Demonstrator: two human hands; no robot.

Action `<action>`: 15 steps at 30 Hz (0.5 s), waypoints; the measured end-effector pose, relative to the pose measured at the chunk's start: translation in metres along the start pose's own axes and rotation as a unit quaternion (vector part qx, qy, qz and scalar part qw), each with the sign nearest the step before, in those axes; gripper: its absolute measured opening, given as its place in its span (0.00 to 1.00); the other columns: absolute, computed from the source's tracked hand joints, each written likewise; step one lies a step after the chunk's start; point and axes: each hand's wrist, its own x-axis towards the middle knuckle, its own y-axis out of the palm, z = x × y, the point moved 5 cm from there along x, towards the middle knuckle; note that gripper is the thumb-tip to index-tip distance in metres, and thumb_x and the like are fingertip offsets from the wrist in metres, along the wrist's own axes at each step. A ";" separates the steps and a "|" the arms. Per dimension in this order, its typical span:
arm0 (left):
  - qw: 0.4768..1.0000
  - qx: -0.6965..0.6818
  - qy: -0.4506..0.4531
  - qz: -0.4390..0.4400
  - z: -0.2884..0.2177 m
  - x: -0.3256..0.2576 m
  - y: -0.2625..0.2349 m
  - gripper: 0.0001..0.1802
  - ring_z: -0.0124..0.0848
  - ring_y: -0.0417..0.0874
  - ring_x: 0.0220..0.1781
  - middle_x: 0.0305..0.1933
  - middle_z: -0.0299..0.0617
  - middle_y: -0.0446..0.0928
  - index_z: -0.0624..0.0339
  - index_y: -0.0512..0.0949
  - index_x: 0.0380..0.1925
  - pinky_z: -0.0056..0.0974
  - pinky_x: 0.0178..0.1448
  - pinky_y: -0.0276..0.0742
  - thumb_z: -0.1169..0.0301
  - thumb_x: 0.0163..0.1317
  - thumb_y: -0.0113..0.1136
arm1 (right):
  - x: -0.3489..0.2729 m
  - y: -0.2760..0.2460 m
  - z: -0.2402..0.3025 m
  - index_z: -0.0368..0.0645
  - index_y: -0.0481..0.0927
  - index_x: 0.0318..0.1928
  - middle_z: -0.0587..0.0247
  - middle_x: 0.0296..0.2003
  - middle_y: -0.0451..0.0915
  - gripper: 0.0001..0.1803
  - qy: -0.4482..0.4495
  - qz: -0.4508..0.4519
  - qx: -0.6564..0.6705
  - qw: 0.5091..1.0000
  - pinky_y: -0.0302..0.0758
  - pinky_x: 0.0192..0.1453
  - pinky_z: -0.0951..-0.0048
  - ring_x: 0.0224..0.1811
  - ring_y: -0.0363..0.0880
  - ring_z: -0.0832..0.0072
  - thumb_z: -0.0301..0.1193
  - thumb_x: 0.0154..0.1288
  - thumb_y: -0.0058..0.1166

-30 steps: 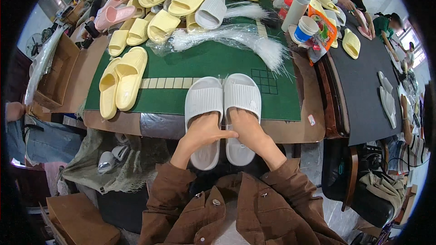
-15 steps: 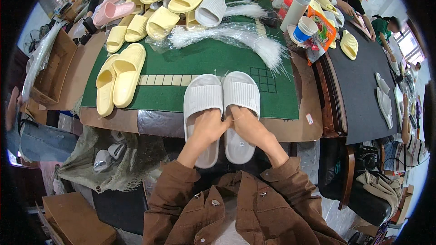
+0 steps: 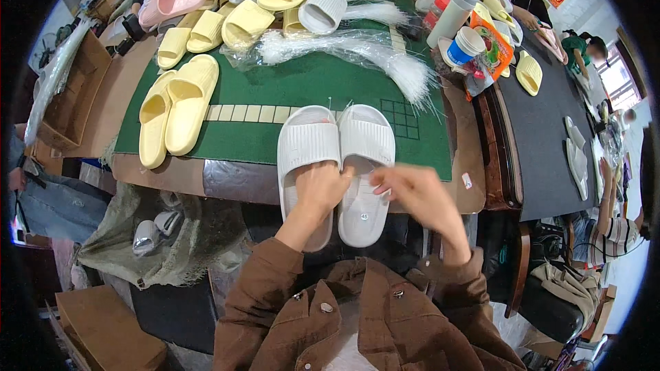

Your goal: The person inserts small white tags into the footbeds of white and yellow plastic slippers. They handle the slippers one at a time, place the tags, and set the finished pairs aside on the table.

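Observation:
A pair of light grey slide slippers stands side by side at the table's front edge: the left slipper point(image 3: 309, 148) and the right slipper point(image 3: 368, 141). My left hand point(image 3: 317, 185) reaches into the left slipper, its fingers hidden under the strap and its thumb at the inner edges where the two meet. A thin clear strand pokes up between the toe ends. Motion smears my right hand point(image 3: 412, 189), which hovers by the right slipper's outer side with bent fingers; whether it holds anything does not show. Beyond lies a bundle of clear plastic strands point(image 3: 344, 48).
A yellow slipper pair point(image 3: 180, 106) lies on the green mat point(image 3: 247, 141) at left. Yellow, pink and grey slippers pile up behind. A white-and-blue cup point(image 3: 465, 46) and an orange bag point(image 3: 493, 55) stand at right. Other people sit around the tables.
My right hand has come out of the right slipper and moved right. My left hand stays in the left slipper, and the pair has barely moved.

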 end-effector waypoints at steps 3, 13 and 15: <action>1.000 0.013 0.000 -0.018 -0.003 0.002 -0.001 0.30 0.59 0.80 0.45 0.45 0.66 0.78 0.68 0.74 0.53 0.54 0.51 0.76 0.52 0.61 0.53 | 0.054 -0.028 -0.003 0.34 0.80 0.46 0.58 0.37 0.82 0.12 -0.056 -0.118 -0.093 0.987 0.76 0.40 0.74 0.38 0.81 0.74 0.26 0.69 0.48; 0.990 0.047 0.066 -0.117 -0.006 -0.001 0.000 0.26 0.55 0.83 0.35 0.31 0.59 0.81 0.69 0.83 0.30 0.56 0.52 0.73 0.52 0.60 0.52 | 0.157 -0.019 -0.048 0.38 0.86 0.38 0.50 0.38 0.82 0.14 -0.060 -0.156 -0.184 0.968 0.74 0.48 0.65 0.41 0.81 0.60 0.36 0.60 0.58; 0.987 0.039 0.071 -0.135 -0.004 0.000 0.002 0.27 0.55 0.83 0.35 0.31 0.59 0.82 0.69 0.83 0.30 0.56 0.52 0.73 0.52 0.61 0.51 | 0.158 -0.019 -0.045 0.39 0.86 0.38 0.50 0.36 0.82 0.13 -0.069 -0.174 -0.163 0.969 0.75 0.46 0.65 0.39 0.81 0.59 0.35 0.60 0.58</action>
